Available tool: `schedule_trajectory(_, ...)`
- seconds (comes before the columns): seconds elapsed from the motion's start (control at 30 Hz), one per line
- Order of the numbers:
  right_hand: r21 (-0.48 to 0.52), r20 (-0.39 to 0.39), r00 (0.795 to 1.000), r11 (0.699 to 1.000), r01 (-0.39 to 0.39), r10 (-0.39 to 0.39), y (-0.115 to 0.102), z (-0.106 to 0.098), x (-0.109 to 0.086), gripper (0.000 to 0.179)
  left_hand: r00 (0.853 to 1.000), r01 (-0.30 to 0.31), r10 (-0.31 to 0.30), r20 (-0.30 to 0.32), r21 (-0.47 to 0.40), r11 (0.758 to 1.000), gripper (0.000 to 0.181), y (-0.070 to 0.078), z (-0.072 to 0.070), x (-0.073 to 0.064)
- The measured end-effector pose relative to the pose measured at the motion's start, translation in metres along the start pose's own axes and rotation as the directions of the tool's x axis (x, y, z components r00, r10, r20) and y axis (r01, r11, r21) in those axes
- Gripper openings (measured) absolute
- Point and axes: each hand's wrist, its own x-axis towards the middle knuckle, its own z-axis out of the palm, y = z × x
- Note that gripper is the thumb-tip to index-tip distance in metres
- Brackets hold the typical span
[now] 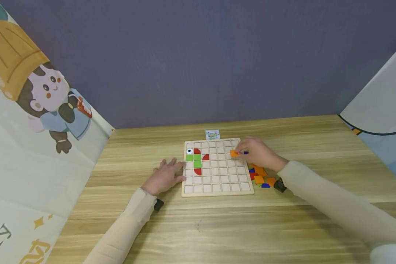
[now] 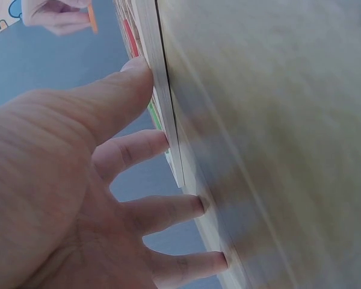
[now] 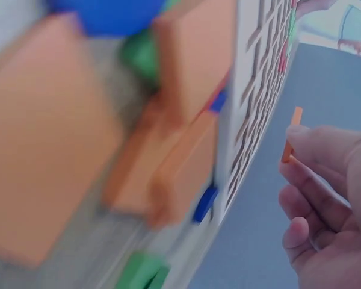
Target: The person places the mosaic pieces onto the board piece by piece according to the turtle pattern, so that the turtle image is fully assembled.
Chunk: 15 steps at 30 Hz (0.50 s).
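A wooden grid board (image 1: 217,189) lies on the table, with green squares (image 1: 197,164), red quarter-round tiles (image 1: 197,171) and a white eye tile (image 1: 189,151) set in cells at its upper left. My right hand (image 1: 259,153) pinches an orange square tile (image 1: 233,153) between thumb and fingertips, above the board's right side. In the right wrist view the orange tile (image 3: 293,129) is seen edge-on. At the board's left edge my left hand (image 1: 165,176) rests with fingers spread; the thumb (image 2: 135,75) touches the rim.
To the right of the board lies a loose pile of orange, blue, red and green tiles (image 1: 259,179). A small printed picture card (image 1: 212,134) sits behind the board's far edge. A dark panel (image 1: 201,66) rises behind the wooden table (image 1: 198,227).
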Motion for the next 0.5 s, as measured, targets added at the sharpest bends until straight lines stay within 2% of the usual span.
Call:
schedule_trajectory(0.13, -0.003, 0.016, 0.999, 0.999, 0.050, -0.050, -0.011, 0.008, 0.013, 0.015, 1.000, 0.007, -0.007, 0.003, 0.000, 1.000, 0.060, 0.000, 0.000, 0.000)
schedule_trajectory(0.5, 0.103, 0.108, 0.990, 0.991, 0.080, -0.092, -0.030, 0.033, 0.040, 0.014, 1.000, 0.013, -0.013, 0.009, 0.010, 1.000, 0.061, 0.001, 0.000, 0.002)
